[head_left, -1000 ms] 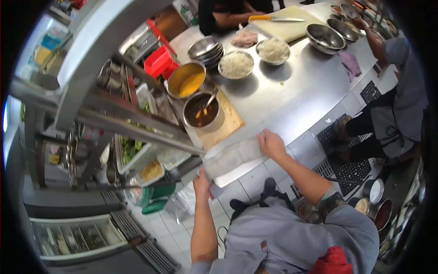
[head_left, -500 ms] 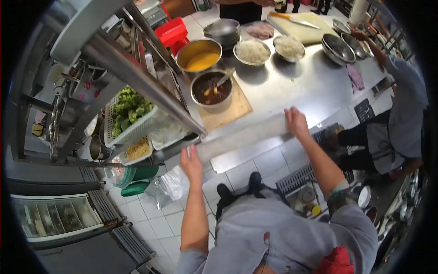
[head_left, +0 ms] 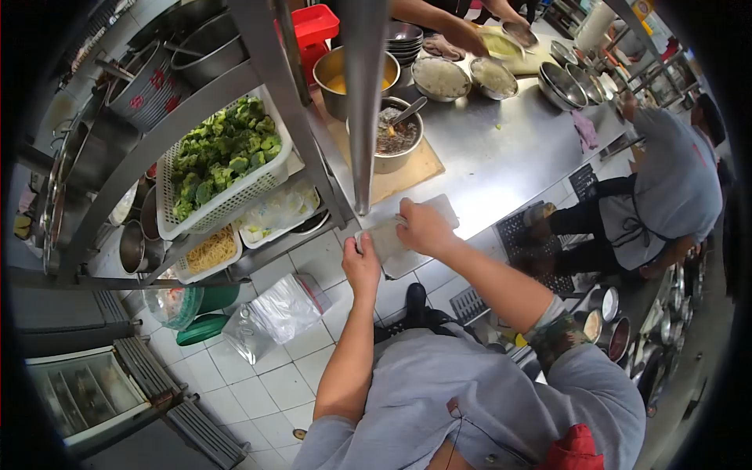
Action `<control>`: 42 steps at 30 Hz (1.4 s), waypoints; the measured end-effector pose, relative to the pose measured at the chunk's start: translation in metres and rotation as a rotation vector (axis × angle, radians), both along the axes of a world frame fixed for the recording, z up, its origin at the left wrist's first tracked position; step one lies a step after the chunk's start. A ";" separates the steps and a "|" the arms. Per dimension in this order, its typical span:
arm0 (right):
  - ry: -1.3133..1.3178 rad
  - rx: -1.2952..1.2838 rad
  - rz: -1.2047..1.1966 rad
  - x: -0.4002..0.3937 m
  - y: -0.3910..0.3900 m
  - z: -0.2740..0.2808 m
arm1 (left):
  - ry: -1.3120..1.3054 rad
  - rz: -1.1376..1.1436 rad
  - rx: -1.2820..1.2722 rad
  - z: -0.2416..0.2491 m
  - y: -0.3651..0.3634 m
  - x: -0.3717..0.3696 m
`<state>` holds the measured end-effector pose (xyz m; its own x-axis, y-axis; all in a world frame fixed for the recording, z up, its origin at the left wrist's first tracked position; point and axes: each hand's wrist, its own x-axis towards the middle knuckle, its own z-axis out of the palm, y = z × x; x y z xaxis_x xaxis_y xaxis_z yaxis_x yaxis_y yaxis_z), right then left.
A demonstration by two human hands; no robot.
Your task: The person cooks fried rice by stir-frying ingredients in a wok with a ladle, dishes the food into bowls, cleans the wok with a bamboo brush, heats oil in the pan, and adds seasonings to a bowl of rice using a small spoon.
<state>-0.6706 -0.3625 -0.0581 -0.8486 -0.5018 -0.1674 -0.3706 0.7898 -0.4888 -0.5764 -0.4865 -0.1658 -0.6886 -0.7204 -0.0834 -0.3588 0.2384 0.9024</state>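
A whitish folded cloth [head_left: 385,241] lies at the near edge of the steel counter [head_left: 486,168], in front of my body. My left hand [head_left: 362,266] grips its left end, thumb and fingers closed on the edge. My right hand [head_left: 427,227] is closed on the upper layer near the middle, close to the left hand. The cloth's far part shows beyond my right fingers. Just past it, a wooden board [head_left: 403,176] bears a steel pot [head_left: 399,153] of dark sauce with a spoon in it.
A steel post [head_left: 365,117] stands close to my left hand. Left of it, a shelf holds a white basket [head_left: 280,153] of broccoli and a tray of noodles [head_left: 210,254]. Rice bowls [head_left: 440,78] stand farther back. A co-worker [head_left: 666,172] stands at right; another person's hands are across the counter.
My right hand has moved left toward my left hand, and the cloth, stretched out long before, is now folded shorter. A person's arms have come in over the far counter. The view has shifted.
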 end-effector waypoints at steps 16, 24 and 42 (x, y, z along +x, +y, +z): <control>0.094 -0.370 -0.115 0.033 -0.010 -0.067 | 0.116 -0.108 -0.178 0.033 0.016 -0.011; -0.019 -0.141 -0.418 -0.032 0.089 -0.034 | -0.009 -0.168 -0.134 0.035 0.031 -0.019; -0.433 -0.866 -0.259 0.078 0.126 0.024 | 0.320 -0.593 -0.011 0.078 0.109 -0.002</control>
<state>-0.5923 -0.2369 -0.0346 -0.9014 -0.4053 -0.1525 0.1089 0.1287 -0.9857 -0.5780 -0.3770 -0.0881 -0.9574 -0.2122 0.1960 0.1207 0.3226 0.9388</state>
